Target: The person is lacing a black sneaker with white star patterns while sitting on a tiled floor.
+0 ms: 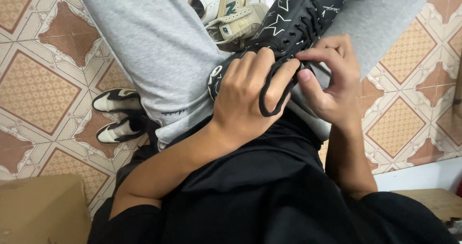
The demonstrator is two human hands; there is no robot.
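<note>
Currently lacing: left hand [245,92] clamps the black star-print shoe [284,27] on the grey-trousered lap, looped lace [272,97] over its fingers; right hand [332,78] pinches the lace end beside the eyelets, likely needing threading next.

A home floor, by the look: patterned ceramic tiles [43,80], loose sneakers [230,13] and a cardboard box [41,210].
</note>
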